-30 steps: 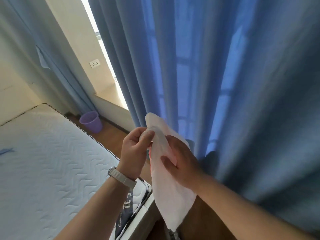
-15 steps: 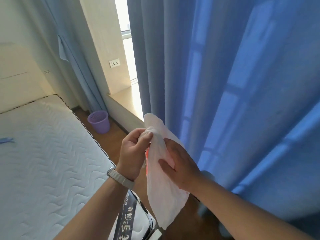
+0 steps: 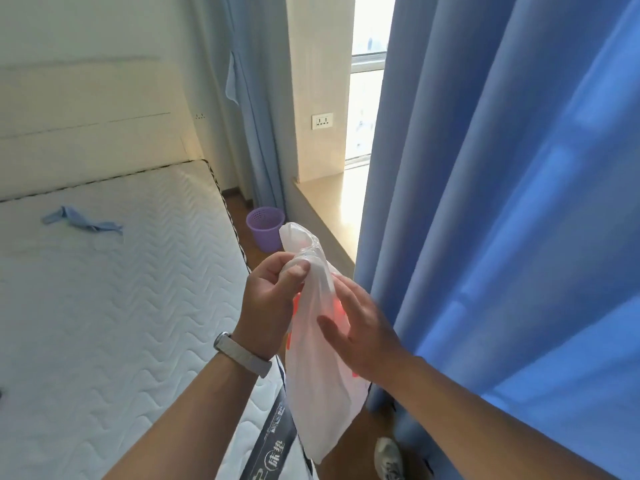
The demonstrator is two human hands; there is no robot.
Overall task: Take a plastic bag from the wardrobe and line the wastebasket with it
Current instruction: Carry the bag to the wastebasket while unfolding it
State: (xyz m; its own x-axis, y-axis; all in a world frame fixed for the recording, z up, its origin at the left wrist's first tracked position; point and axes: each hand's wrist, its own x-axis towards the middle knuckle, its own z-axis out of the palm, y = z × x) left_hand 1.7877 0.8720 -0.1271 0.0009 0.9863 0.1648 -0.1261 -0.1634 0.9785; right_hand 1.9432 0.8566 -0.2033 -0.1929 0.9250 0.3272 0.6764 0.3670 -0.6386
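Note:
A white plastic bag [image 3: 320, 386] with red print hangs upright between my hands at mid-frame. My left hand [image 3: 268, 303], a watch on its wrist, pinches the bag near its top between thumb and fingers. My right hand [image 3: 360, 336] lies on the bag's right side with fingers spread flat against the film. Past the bag's top, a small purple wastebasket [image 3: 265, 228] with a perforated wall stands on the wooden floor in the far corner, between the bed and the window ledge. It looks unlined.
A bare white quilted mattress [image 3: 104, 306] fills the left, with a crumpled blue cloth [image 3: 81, 221] on it. Blue curtains [image 3: 502, 202] hang along the right. A narrow strip of wooden floor [image 3: 242, 220] runs between bed and window ledge [image 3: 332, 202]. My shoe [image 3: 389, 457] shows below.
The view has swung left and down, bringing more of the bed and the wastebasket closer to centre. The bag's top has bunched under my left thumb; my right fingers have spread flatter.

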